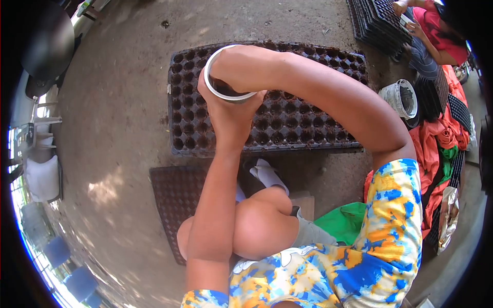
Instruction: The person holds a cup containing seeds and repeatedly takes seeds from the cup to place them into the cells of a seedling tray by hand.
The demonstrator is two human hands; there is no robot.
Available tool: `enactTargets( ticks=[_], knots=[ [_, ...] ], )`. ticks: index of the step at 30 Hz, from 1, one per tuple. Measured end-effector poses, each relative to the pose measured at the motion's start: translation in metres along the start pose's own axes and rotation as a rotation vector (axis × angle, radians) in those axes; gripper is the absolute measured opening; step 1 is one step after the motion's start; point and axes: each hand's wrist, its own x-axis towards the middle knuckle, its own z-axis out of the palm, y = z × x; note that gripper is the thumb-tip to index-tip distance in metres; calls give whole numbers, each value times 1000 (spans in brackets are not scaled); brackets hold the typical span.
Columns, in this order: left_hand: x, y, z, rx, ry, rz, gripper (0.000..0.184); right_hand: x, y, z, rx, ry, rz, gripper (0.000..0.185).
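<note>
My left hand (229,115) is wrapped around a round white-rimmed container (207,77), raised in front of me above the seedling tray. Dark matter shows inside the container, though I cannot make out what it is. From the right, my right hand (226,64) reaches down into the container's mouth; its fingers are hidden inside. Beneath both hands lies a wide black seedling tray (298,126) with rows of round cells holding dark brown soil.
Another dark cell tray (172,197) lies on the ground by my knees. At right are a white bucket (399,100), red-orange cloth (431,146) and green cloth (344,220). Stacked trays (377,28) stand near another person in red (439,31). White chairs (43,174) line the left.
</note>
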Motion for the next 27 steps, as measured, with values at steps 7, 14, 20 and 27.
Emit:
enactTargets(
  ticks=[7,14,20,27],
  knots=[
    [0,2,1,-212,57,-80,96,-30,37,-31,538,369,1,12],
    [0,6,-10,-197,129,-95,93,-45,79,66,393,0,309,17],
    [0,5,-10,-174,129,-67,93,-29,80,68,353,49,393,19],
    [1,3,-10,-197,132,-66,92,-17,100,76,301,82,387,18]
  ],
)
